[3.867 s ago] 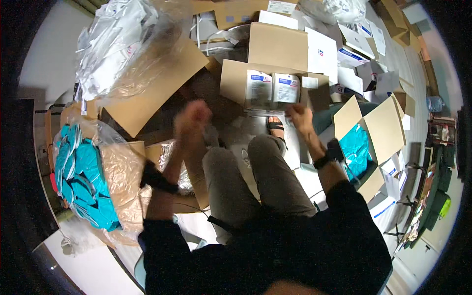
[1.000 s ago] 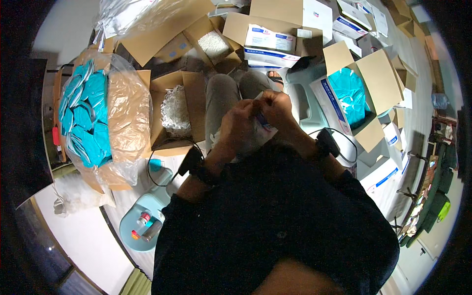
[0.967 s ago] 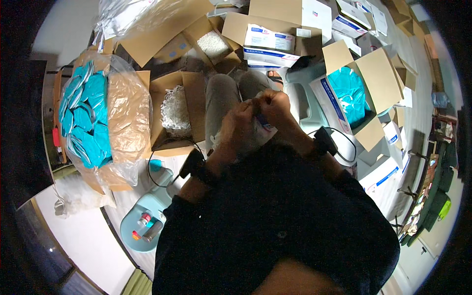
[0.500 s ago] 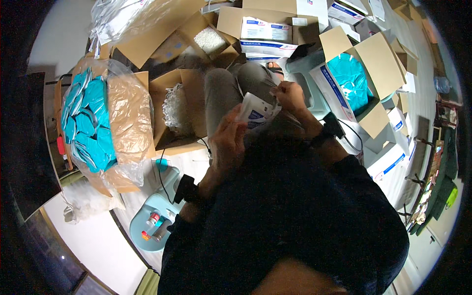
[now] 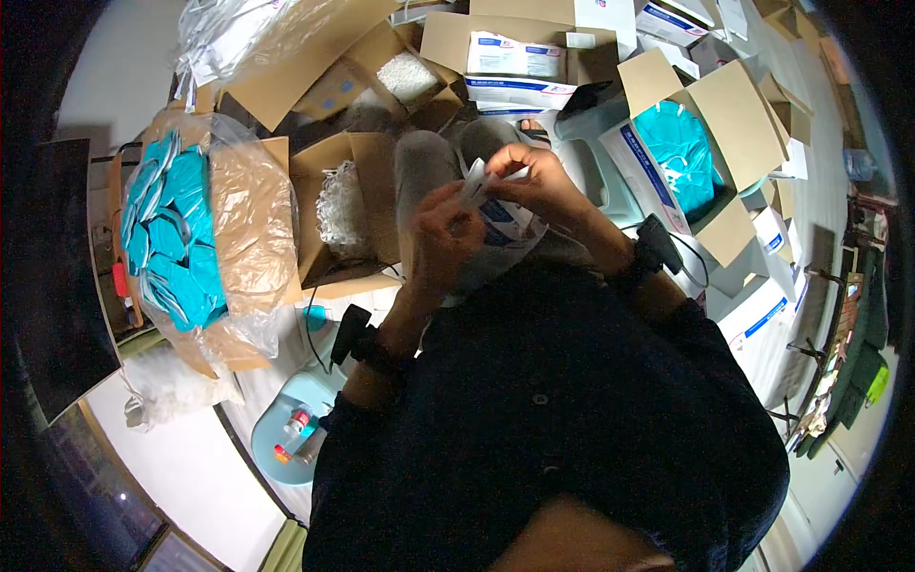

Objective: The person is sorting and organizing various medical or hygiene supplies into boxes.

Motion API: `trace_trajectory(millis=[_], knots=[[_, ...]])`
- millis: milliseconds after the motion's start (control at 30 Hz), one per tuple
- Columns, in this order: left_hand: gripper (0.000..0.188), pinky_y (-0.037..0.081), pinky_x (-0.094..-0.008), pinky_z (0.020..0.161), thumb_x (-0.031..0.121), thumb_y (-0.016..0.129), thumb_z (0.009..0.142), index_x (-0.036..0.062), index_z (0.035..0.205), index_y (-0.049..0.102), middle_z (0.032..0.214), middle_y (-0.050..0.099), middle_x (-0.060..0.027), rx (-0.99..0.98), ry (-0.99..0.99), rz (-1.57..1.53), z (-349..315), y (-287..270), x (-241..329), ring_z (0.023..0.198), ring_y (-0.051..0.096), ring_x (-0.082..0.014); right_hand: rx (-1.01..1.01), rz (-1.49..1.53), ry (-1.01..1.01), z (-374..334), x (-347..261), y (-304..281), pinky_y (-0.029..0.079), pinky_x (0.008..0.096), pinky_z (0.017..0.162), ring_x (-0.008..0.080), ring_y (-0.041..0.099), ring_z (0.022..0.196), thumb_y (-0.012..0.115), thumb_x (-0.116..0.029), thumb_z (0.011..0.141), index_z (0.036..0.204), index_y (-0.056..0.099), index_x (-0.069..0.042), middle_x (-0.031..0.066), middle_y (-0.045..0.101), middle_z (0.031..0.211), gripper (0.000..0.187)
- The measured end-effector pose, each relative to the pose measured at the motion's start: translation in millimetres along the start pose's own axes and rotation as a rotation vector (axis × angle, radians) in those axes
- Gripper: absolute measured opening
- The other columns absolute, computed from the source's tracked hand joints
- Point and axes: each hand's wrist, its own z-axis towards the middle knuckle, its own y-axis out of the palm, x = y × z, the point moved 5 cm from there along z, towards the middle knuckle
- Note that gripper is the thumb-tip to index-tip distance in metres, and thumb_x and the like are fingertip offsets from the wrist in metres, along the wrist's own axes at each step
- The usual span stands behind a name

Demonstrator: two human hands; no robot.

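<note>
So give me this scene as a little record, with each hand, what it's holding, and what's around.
Left hand: closed on a white-and-blue package
Right hand: pinching the package's upper part
Package position: above the lap
Far left: turquoise folded items in clear plastic
Near left: brown carton with white strips
Ahead: open box holding white packets
Right: open carton with turquoise items
Lower left: pale blue stool bearing small objects, including a bottle

Pale blue stool [image 5: 271, 421] bearing a red-labelled bottle [image 5: 299, 418], whitish sack [image 5: 179, 383] at left
</note>
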Motion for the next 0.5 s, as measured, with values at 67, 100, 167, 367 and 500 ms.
trace_trajectory(millis=[67,100,167,367,500], knots=[[0.019,0.047,-0.0425,0.087,0.004,0.062,0.078,0.0003,0.097,0.067,0.108,0.061,-0.0232,0.005,0.033,0.052,-1,1,-6,0.103,0.06,-0.0364,0.009,0.041,0.006,-1,1,1,0.051,0.0242,0.076,0.0078,0.059,0.082,0.071,-0.005,0.081,0.092,0.062,-0.004,0.0009,0.06,0.086,0.015],[0.02,0.047,-0.0422,0.087,0.004,0.062,0.078,0.0,0.097,0.066,0.108,0.061,-0.0229,-0.009,0.011,0.031,1,1,-3,0.103,0.059,-0.0365,0.02,0.058,0.012,-2,2,0,0.051,0.0242,0.076,0.0078,0.059,0.082,0.071,-0.005,0.081,0.091,0.062,-0.004,0.0012,0.06,0.086,0.014],[0.02,0.046,-0.0418,0.088,0.004,0.063,0.078,-0.0007,0.098,0.065,0.108,0.06,-0.0222,-0.04,-0.033,-0.013,7,0,3,0.102,0.059,-0.0365,-0.014,0.14,0.089,-8,4,3,0.051,0.0235,0.073,0.0082,0.059,0.082,0.071,-0.006,0.081,0.087,0.063,-0.003,0.0016,0.06,0.085,0.011],[0.016,0.048,-0.0391,0.082,0.009,0.059,0.085,0.0022,0.098,0.066,0.103,0.063,-0.017,-0.17,0.178,0.079,13,11,-11,0.097,0.061,-0.0334,0.023,-0.083,-0.109,-9,-15,6,0.046,0.0246,0.064,0.0091,0.058,0.073,0.071,-0.009,0.082,0.076,0.063,0.0,0.0022,0.061,0.08,0.013],[0.016,0.049,-0.0375,0.079,0.011,0.057,0.087,0.0038,0.098,0.067,0.099,0.064,-0.0152,-0.065,0.178,0.064,16,23,-26,0.095,0.062,-0.0314,0.2,-0.162,-0.016,-2,13,6,0.045,0.027,0.058,0.0097,0.056,0.063,0.07,-0.014,0.083,0.074,0.063,0.0,0.0039,0.061,0.071,0.018]])
